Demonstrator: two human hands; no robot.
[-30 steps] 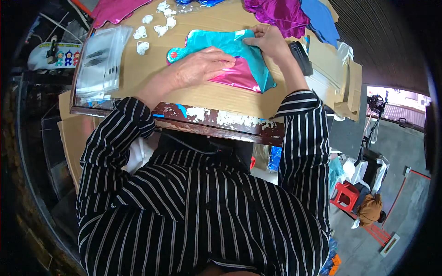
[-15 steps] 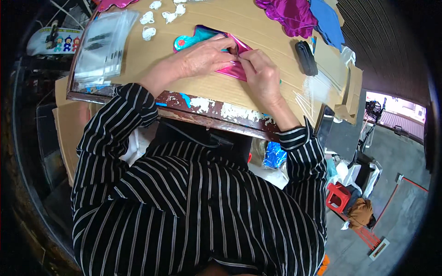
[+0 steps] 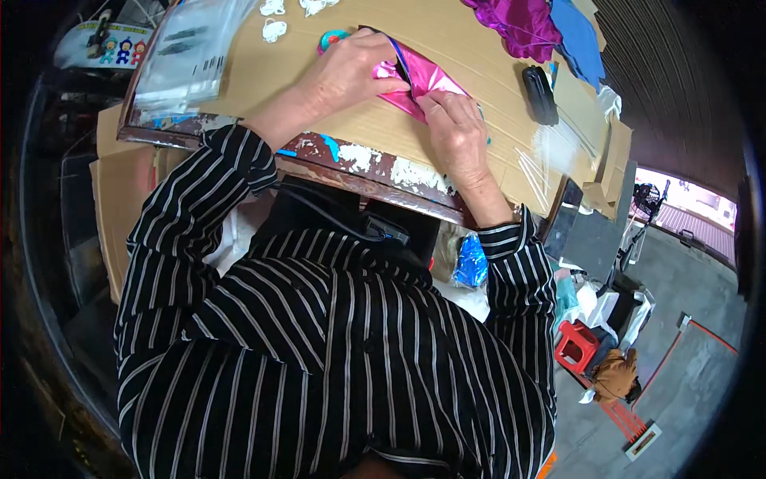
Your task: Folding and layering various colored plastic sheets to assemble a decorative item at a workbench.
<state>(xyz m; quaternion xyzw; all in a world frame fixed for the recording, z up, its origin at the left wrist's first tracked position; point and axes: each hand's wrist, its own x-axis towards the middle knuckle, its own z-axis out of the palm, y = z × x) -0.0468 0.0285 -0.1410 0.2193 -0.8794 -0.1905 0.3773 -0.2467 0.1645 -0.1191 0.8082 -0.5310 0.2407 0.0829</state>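
A shiny pink fabric piece (image 3: 437, 80) with a dark, blue-trimmed edge lies across the cardboard between my hands. My left hand (image 3: 351, 76) is closed on its left side, fingers at the far edge and thumb against the pink cloth. A dark gap shows along the trimmed edge beside the thumb. Lower on the right, my right hand (image 3: 456, 132) pinches the near part of that edge between thumb and fingers. A teal round end (image 3: 331, 38) with a red spot pokes out beyond my left hand; most of the teal part is hidden.
Clear plastic bags (image 3: 179, 68) lie at the left, white string bundles (image 3: 274, 30) at the far left. Purple shiny fabric (image 3: 523, 28) and blue cloth (image 3: 576, 44) sit far right, near a black pouch (image 3: 540, 94) and thin white sticks (image 3: 533, 177). The table's worn edge (image 3: 371, 168) is in front.
The pink cloth is spread wider, and a dark gap has opened along its trimmed edge. My left hand has moved over more of the teal part. The view has shifted slightly.
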